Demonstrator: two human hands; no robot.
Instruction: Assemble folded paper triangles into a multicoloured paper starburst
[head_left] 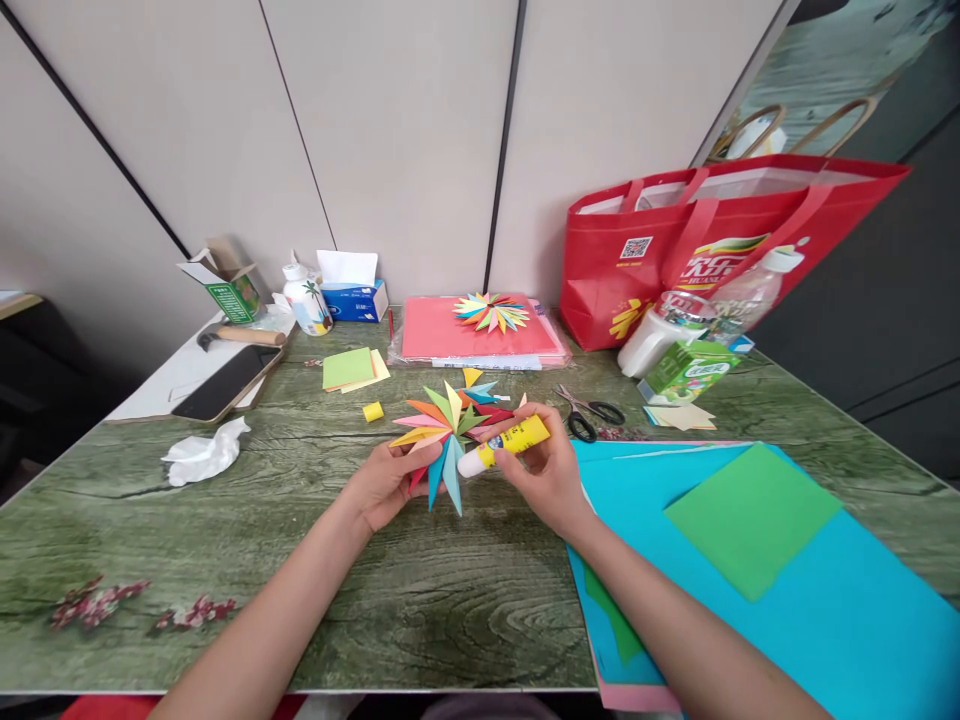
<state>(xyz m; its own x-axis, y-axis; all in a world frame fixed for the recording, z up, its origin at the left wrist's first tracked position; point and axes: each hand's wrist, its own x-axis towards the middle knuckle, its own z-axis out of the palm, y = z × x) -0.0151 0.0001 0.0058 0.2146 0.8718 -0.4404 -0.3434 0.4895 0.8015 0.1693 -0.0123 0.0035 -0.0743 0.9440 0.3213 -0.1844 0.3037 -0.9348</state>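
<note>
Two bare hands meet over the middle of a green, wood-patterned surface [450,640]. The left hand [384,483] pinches a many-coloured folded paper star [450,425] by its lower left points, fingers closed on it, so the star is held up above the surface. The right hand [551,475] grips a yellow glue stick [519,437], its white end aimed left at the star's pale blue point; whether the two touch is hard to tell from this angle.

Just behind the star lie some loose folded paper pieces [480,391], partly hidden. A small yellow cap [373,411] stands to the left, with green and yellow paper squares [348,369] beyond it. Open scissors [587,411] with black handles lie behind the right hand. To the right, large blue sheets [840,610] carry a green square [754,520], and the right forearm crosses above them.

At the back, another paper star [491,313] rests on a pack of red paper [427,330]. A red bag [607,260] stands at the back right. A crumpled tissue [206,453] lies on the left, near a dark phone [225,383] and a hammer [251,337].
</note>
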